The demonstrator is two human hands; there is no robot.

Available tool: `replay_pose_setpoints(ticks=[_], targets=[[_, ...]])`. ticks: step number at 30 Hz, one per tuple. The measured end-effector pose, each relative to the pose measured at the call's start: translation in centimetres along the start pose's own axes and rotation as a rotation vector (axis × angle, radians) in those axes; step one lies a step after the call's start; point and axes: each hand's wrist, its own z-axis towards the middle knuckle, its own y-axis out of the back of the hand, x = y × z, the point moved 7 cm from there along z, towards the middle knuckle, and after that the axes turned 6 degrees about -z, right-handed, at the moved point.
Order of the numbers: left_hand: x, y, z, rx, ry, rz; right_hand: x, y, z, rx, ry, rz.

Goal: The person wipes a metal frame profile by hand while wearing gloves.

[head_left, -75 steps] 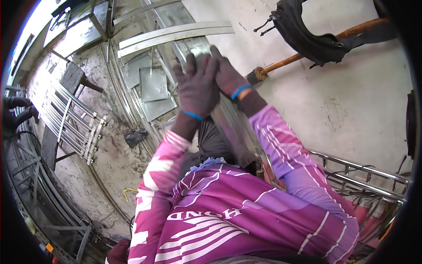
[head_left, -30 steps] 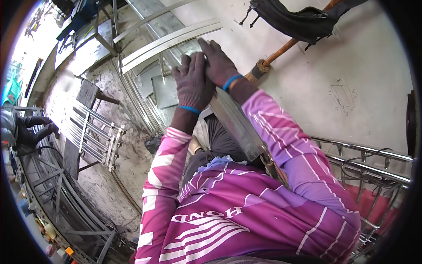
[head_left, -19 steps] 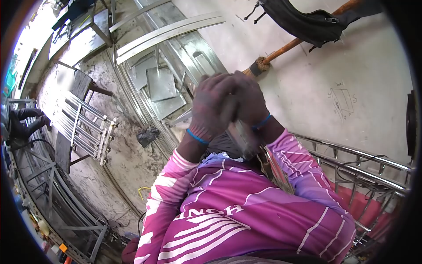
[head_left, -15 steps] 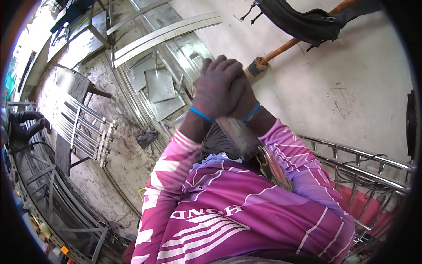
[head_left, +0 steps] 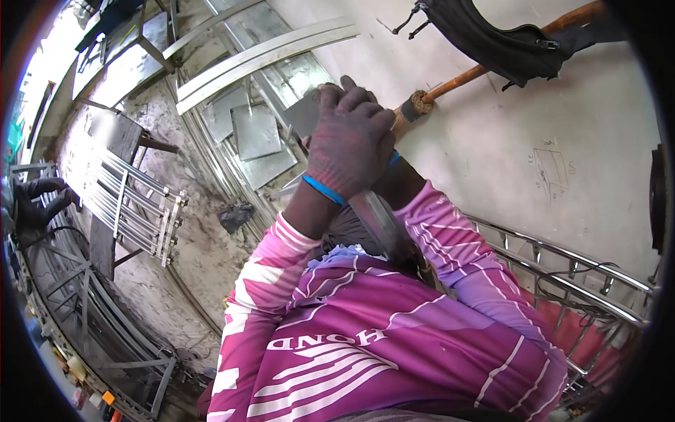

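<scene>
My left hand (head_left: 351, 144), in a dark work glove with a blue band at the wrist, is closed in front of my chest. Behind it, my right hand (head_left: 385, 156), gloved likewise, is mostly hidden and pressed against it. From beneath the hands a dark grey bar (head_left: 380, 218) slants down toward my chest, its upper part covered by the gloves. Past the left fingers shows a flat grey plate (head_left: 302, 114), its near edge overlapped by the glove. I cannot tell whether bar and plate are one piece.
Long metal channels (head_left: 267, 60) and loose metal sheets (head_left: 255, 132) lie ahead. A rack of shiny tubes (head_left: 130, 197) stands left, with a person's dark-clothed limbs (head_left: 42, 200) beyond it. Right are a chrome railing (head_left: 562, 267), a broom (head_left: 422, 102) and a black bag (head_left: 492, 42).
My right hand and forearm have shifted left, further behind the left hand. The grey plate has come into view beyond the fingers, and the bar has turned, showing a narrower side.
</scene>
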Motion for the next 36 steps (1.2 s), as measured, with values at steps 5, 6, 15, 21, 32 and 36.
replay_pose_setpoints(ticks=[5, 6, 15, 21, 32, 36], targets=[[-2.5, -0.7, -2.0, -0.039, -0.083, 0.017, 1.2, -0.8, -2.9, 0.024, 0.013, -0.013], [-2.4, -1.9, -2.8, -0.005, -0.091, 0.052, 1.5, -1.0, -4.4, 0.034, 0.009, -0.023], [-1.0, -0.5, -1.1, -0.030, -0.012, 0.004, 2.6, 1.1, -0.3, 0.029, 0.008, -0.052], [1.1, -0.2, -0.9, -0.130, -0.009, -0.119, 1.3, -0.1, 1.3, 0.038, -0.026, -0.075], [0.4, 0.2, -0.9, -0.094, 0.010, -0.088, 2.7, 0.2, 2.1, 0.041, -0.014, -0.104], [-1.8, -0.8, -2.2, -0.091, -0.009, -0.029, 4.6, 0.8, -1.7, 0.054, 0.008, -0.113]])
